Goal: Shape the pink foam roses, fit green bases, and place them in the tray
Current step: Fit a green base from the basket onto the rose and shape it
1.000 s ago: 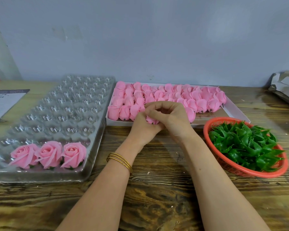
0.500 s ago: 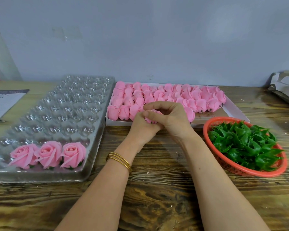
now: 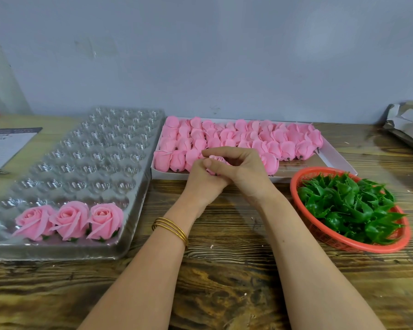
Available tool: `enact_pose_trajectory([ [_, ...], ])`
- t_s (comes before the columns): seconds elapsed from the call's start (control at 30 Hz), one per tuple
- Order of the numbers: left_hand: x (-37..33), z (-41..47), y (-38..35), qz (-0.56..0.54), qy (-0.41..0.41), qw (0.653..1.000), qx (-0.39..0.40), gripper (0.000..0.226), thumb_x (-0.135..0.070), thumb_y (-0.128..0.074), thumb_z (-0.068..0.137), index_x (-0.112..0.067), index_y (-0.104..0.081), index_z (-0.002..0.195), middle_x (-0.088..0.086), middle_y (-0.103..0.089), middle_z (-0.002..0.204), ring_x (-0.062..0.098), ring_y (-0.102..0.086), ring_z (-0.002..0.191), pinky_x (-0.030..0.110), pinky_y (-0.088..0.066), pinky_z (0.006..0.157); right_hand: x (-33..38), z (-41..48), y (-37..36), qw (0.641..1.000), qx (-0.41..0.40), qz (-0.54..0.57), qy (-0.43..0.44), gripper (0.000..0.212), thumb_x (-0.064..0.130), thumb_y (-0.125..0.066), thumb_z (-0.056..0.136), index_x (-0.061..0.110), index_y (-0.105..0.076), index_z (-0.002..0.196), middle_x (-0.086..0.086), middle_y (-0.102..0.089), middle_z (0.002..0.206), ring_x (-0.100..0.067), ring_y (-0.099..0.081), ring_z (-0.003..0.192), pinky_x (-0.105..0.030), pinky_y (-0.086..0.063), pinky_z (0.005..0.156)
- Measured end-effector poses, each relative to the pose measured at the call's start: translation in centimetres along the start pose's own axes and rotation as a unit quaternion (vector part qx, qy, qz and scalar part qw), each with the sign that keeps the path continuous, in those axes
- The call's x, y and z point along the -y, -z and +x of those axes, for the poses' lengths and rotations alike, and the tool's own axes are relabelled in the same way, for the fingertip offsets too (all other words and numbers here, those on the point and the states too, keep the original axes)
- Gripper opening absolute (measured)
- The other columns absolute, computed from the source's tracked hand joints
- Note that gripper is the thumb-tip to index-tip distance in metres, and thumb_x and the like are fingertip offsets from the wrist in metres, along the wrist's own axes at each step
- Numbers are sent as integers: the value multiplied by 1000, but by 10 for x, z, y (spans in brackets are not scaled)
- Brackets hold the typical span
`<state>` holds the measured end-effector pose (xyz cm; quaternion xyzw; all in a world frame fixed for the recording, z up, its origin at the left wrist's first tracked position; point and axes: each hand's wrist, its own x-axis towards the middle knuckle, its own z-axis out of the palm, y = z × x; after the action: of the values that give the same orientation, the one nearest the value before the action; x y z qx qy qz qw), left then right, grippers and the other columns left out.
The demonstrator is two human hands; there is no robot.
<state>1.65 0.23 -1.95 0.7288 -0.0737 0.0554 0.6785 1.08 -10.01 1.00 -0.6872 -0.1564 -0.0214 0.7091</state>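
My right hand (image 3: 246,172) has opened a little over the rose (image 3: 217,160); my forefinger has lifted toward the far side, the thumb now lies across its near face; a second ago only a sliver of pink peeked out below my fingers, now the bud's curled top shows between them.

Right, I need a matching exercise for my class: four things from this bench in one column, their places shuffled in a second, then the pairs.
Things
1 finished roses
2 bases
3 buds
4 unfinished rose

Places
A red basket
B between left hand and right hand
C near row of clear tray
D white box

Pairs: 1-C, 2-A, 3-D, 4-B
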Motion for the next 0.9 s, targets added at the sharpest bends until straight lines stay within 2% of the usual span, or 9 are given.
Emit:
enact_pose_trajectory([
  [0.07, -1, 0, 0, 1, 1, 1000, 2, 19, -8, -63, 77, -20, -69, 64, -9, -62, 52, -1, -57, 51, 14, -43, 46, 0, -1, 0, 1000, 3, 3, -4, 21, 5, -78, 78, 23, -78, 87, 1, -76, 94, -13, -69, 101, -20, -52, 85],
  [0.2, -6, -2, -1, 3, 11, 1000, 4, 22, -22, -58, 71, -38, -71, 64, -12, -66, 57, 0, -62, 56, 17, -48, 50, 0, -1, -1, 1000, 9, 11, -10, 22, 2, -77, 77, 19, -76, 92, 0, -75, 96, -9, -68, 98, -15, -51, 81],
  [0.3, -5, -1, 0, 3, 17, 1000, 3, 19, -23, -58, 69, -34, -71, 63, -10, -67, 59, 4, -64, 62, 21, -53, 55, -1, -2, -2, 1000, 17, 4, -18, 25, 1, -77, 77, 14, -75, 98, 1, -74, 95, -4, -67, 95, -14, -51, 82],
  [0.4, -5, -2, 0, 0, 27, 999, 20, 9, -17, -61, 70, -23, -64, 64, -10, -55, 47, 3, -52, 46, 17, -42, 43, -1, -2, 2, 999, 30, 2, -31, 20, 6, -75, 81, 15, -76, 100, 0, -75, 99, -6, -68, 100, -15, -51, 82],
  [0.47, -4, -3, 1, -50, 42, 996, 61, 15, -3, -66, 78, -17, -61, 75, -9, -51, 49, 3, -47, 43, 16, -37, 40, 1, 1, 6, 998, 25, 33, -38, 17, 13, -72, 83, 13, -76, 100, -6, -75, 103, -15, -68, 105, -23, -54, 88],
  [0.53, -6, -5, 3, -88, 57, 987, 125, 20, 10, -62, 83, -8, -54, 79, -1, -45, 55, 5, -41, 42, 16, -32, 40, 2, 3, 11, 995, 7, 90, -39, 21, 18, -70, 81, 8, -74, 99, -11, -74, 104, -21, -68, 106, -34, -54, 95],
  [0.6, -8, -7, 4, -102, 68, 975, 186, 23, 15, -59, 84, -7, -51, 80, 3, -37, 56, 6, -32, 42, 17, -26, 40, 3, 5, 15, 992, -4, 117, -36, 17, 17, -67, 82, 6, -73, 94, -11, -74, 100, -21, -68, 102, -38, -54, 93],
  [0.7, -10, -8, 5, -107, 95, 959, 244, 36, 18, -58, 85, -10, -44, 66, 2, -32, 54, 7, -27, 41, 18, -19, 40, 3, 5, 16, 990, 14, 136, -29, 14, 8, -62, 88, 8, -76, 82, -9, -75, 97, -18, -69, 98, -29, -55, 83],
  [0.9, -9, -8, 8, -110, 128, 937, 305, 47, 18, -56, 86, -14, -40, 56, -1, -29, 51, 5, -25, 41, 16, -18, 40, 6, 0, 15, 985, 106, 134, -35, 19, 16, -62, 82, 14, -78, 71, -6, -75, 92, -16, -69, 93, -25, -55, 81],
])
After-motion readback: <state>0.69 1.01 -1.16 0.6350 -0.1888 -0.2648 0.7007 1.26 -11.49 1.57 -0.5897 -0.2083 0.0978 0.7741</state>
